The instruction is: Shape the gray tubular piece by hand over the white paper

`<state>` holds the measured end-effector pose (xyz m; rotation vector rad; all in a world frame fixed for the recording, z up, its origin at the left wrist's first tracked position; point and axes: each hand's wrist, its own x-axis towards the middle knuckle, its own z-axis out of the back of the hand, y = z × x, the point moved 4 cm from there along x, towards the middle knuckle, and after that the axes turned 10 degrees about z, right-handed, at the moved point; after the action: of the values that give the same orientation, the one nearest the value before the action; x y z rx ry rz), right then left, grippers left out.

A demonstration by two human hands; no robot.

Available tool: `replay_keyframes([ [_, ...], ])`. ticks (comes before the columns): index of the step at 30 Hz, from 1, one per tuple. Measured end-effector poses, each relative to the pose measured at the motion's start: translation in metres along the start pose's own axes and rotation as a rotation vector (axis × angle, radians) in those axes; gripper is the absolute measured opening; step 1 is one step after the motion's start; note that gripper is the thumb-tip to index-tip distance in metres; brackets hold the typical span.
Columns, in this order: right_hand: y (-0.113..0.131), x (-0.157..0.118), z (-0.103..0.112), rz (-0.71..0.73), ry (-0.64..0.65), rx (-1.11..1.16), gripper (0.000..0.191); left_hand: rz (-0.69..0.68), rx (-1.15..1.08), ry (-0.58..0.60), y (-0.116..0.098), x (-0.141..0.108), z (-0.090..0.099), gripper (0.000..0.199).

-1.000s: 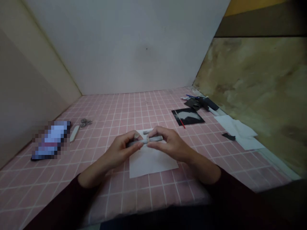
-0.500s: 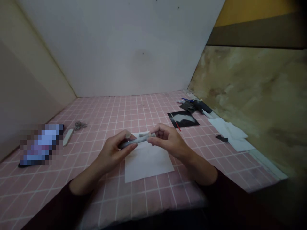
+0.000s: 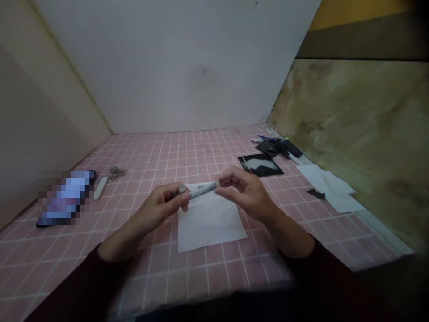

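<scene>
A slim, grey-white tube (image 3: pixel 203 190), which looks like rolled paper, is held slightly slanted between both hands. My left hand (image 3: pixel 162 203) is closed around its left part, thumb on top. At the raised right end, the fingertips of my right hand (image 3: pixel 246 193) pinch it; they hide the very tip. Beneath lies a white sheet of paper (image 3: pixel 211 228) on the pink checked tablecloth (image 3: pixel 161 273). A small grey piece shows at the sheet's far edge, partly covered by the tube.
To the left are a phone (image 3: pixel 67 197), a pale flat bar (image 3: pixel 100 188) and scissors (image 3: pixel 115 172). On the right lie a black sheet with a whitish patch (image 3: pixel 263 164), dark scraps (image 3: pixel 267 148), white papers (image 3: pixel 330 183) and a black scrap (image 3: pixel 316 193). Walls border the table.
The tube's right end has tilted up and the left fingers have closed further round it. My right hand has moved slightly up and right. The view has shifted a little.
</scene>
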<state>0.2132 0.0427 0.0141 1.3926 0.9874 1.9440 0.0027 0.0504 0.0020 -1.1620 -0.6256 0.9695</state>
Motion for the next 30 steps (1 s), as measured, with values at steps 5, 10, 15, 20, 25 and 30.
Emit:
replay_keyframes([
  [5, -0.001, 0.001, 0.005, 0.01, -0.032, -0.003, 0.018, 0.077, -0.049, 0.001, 0.009, 0.001, 0.001, 0.036],
  [10, -0.005, 0.002, 0.009, -0.038, -0.08, 0.11, 0.022, 0.112, -0.139, 0.027, 0.014, 0.001, 0.001, 0.037],
  [15, -0.006, 0.0, 0.001, -0.088, 0.0, 0.178, 0.021, 0.154, -0.179, 0.054, 0.015, 0.001, 0.0, 0.037],
  [20, -0.001, -0.001, 0.001, -0.02, 0.02, 0.049, 0.019, 0.135, -0.145, 0.058, 0.014, 0.003, -0.001, 0.036],
  [25, -0.007, -0.003, -0.001, -0.113, -0.007, 0.074, 0.022, -0.049, 0.061, -0.108, 0.003, 0.0, 0.002, 0.024],
  [30, -0.017, -0.004, -0.009, -0.183, 0.011, 0.124, 0.027, -0.131, 0.192, -0.174, 0.001, -0.004, -0.002, 0.018],
])
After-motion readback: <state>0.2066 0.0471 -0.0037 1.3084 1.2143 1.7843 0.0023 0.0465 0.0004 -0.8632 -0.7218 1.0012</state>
